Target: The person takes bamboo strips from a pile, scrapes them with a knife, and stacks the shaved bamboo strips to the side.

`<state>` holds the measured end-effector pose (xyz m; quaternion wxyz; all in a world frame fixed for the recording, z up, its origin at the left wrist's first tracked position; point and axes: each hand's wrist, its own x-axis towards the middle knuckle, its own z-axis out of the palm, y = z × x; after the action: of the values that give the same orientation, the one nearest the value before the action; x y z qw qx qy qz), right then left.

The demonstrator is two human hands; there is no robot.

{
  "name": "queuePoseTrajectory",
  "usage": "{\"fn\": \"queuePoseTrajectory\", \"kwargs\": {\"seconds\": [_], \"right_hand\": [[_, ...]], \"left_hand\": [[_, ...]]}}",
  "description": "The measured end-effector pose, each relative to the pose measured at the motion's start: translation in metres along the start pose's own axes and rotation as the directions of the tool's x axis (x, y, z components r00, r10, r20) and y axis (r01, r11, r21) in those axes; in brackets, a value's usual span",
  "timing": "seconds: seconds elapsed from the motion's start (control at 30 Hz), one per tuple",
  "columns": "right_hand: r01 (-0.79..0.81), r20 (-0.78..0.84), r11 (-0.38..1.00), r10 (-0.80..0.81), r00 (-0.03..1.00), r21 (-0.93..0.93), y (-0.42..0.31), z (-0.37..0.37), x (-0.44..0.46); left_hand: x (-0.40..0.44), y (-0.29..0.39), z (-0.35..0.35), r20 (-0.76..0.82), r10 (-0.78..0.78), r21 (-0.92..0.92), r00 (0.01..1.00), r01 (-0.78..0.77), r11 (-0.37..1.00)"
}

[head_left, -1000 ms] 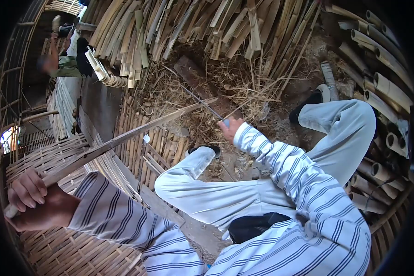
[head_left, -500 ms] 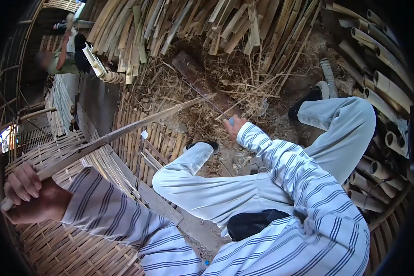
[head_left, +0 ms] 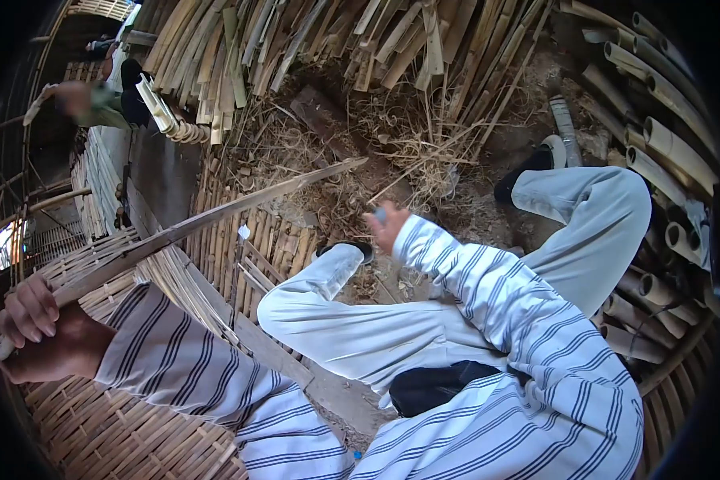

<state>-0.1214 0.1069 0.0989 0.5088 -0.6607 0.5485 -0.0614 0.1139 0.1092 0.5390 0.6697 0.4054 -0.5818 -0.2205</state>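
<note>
At the far left, my left hand (head_left: 34, 324) is wrapped round the near end of a long bamboo slat (head_left: 192, 228). The slat slants up and away, and its pale, tapered far end lies over the shavings. My right hand (head_left: 388, 226) is closed round the blue-grey handle of a knife (head_left: 380, 214), close to the slat's far end but apart from it. The blade is hard to make out now. Fine bamboo shavings (head_left: 440, 180) cover the ground beyond my right hand, around a dark wooden block (head_left: 316, 112).
A large stack of split bamboo strips (head_left: 296, 40) lies at the back. Cut bamboo tubes (head_left: 676, 152) are piled on the right. Woven bamboo panels (head_left: 128, 420) lie at lower left. Another person (head_left: 104, 104) is at upper left. My bent legs (head_left: 352, 332) frame the work area.
My right hand has moved left and slightly down, nearer my body, with the knife. The slat has shifted only a little. The other person's arm has lowered.
</note>
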Motion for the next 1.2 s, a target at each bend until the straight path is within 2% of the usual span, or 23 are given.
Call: {"fn": "queuePoseTrajectory", "kwargs": {"seconds": [0.03,0.07,0.1,0.13,0.2,0.23,0.27,0.3,0.4,0.43,0.53,0.57,0.7,0.8,0.83,0.93,0.97,1.07,1.1,1.13,1.2], "right_hand": [[-0.204,0.121,0.977,0.210,0.970,-0.063,0.019,0.002,0.010],[0.052,0.359,0.950,0.066,0.931,-0.309,0.031,-0.018,0.016],[0.165,0.363,0.903,-0.011,0.932,-0.397,0.101,0.034,0.050],[0.186,0.346,0.850,-0.005,0.938,-0.493,0.108,0.028,0.042],[-0.009,0.322,0.956,0.108,0.941,-0.294,0.084,0.014,0.035],[-0.125,0.272,0.967,0.184,0.944,-0.222,0.058,0.006,0.022],[-0.232,0.222,0.962,0.260,0.940,-0.145,0.039,0.001,0.014],[-0.427,0.131,0.900,0.436,0.891,-0.091,0.055,0.035,0.027],[-0.383,0.154,0.923,0.375,0.914,0.029,0.065,0.044,0.026],[-0.397,0.193,0.918,0.390,0.900,-0.004,0.058,0.031,0.021],[-0.402,0.162,0.916,0.398,0.903,-0.012,0.067,0.030,0.022],[-0.395,0.093,0.919,0.395,0.914,-0.015,0.065,0.031,0.018],[-0.125,-0.144,0.986,0.141,0.980,0.112,0.028,-0.002,-0.005],[-0.054,-0.117,0.976,0.080,0.990,0.210,-0.011,-0.037,-0.017],[0.073,-0.168,0.988,-0.049,0.985,0.138,-0.017,-0.043,-0.021],[0.148,-0.201,0.981,-0.120,0.972,0.129,-0.039,-0.061,-0.037],[0.108,-0.200,0.984,-0.079,0.977,0.140,-0.042,-0.060,-0.037],[0.207,-0.083,0.949,-0.193,0.978,0.237,-0.059,-0.077,-0.050],[0.298,-0.130,0.919,-0.273,0.953,0.259,-0.064,-0.077,-0.054],[0.317,-0.101,0.911,-0.301,0.948,0.263,-0.067,-0.076,-0.056],[0.359,-0.045,0.893,-0.360,0.932,0.273,-0.073,-0.074,-0.054]], "left_hand": [[-0.002,-0.001,0.004,-0.027,0.017,0.018,0.999,-0.017,1.000],[-0.004,-0.001,0.010,-0.037,0.021,0.017,0.999,-0.020,1.000],[-0.006,-0.002,0.017,-0.044,0.023,0.015,0.999,-0.022,1.000],[-0.004,-0.003,0.021,-0.046,0.026,0.010,0.999,-0.025,1.000],[0.000,-0.003,0.021,-0.057,0.021,0.017,0.998,-0.020,1.000],[0.002,-0.005,0.021,-0.063,0.018,0.015,0.998,-0.017,1.000],[0.002,-0.006,0.020,-0.070,0.022,0.012,0.997,-0.021,1.000],[0.003,-0.005,0.014,-0.018,-0.003,-0.030,1.000,0.002,1.000],[0.005,-0.009,0.003,-0.043,0.001,-0.021,0.999,-0.002,1.000],[0.006,-0.011,0.000,-0.066,0.006,-0.009,0.998,-0.007,1.000],[0.016,-0.016,-0.013,-0.064,-0.015,-0.033,0.998,0.013,0.999],[0.018,-0.019,-0.014,-0.110,0.007,-0.046,0.994,-0.013,0.999],[0.020,-0.024,0.014,-0.465,0.111,0.293,0.878,0.034,0.956],[0.022,-0.025,0.026,-0.492,0.132,0.358,0.861,0.062,0.932],[0.022,-0.026,0.032,-0.518,0.157,0.352,0.841,0.042,0.935],[0.022,-0.020,0.012,-0.178,-0.029,0.028,0.984,0.035,0.999],[0.018,-0.018,0.011,-0.061,-0.012,-0.010,0.998,0.012,1.000],[0.010,-0.012,0.010,0.142,-0.024,-0.130,0.990,0.043,0.991],[0.006,-0.010,0.012,0.142,-0.010,-0.161,0.990,0.033,0.986],[0.001,-0.009,0.015,0.112,0.020,-0.156,0.993,-0.002,0.988],[-0.006,-0.006,0.010,0.254,0.014,-0.253,0.967,0.052,0.966]]}}
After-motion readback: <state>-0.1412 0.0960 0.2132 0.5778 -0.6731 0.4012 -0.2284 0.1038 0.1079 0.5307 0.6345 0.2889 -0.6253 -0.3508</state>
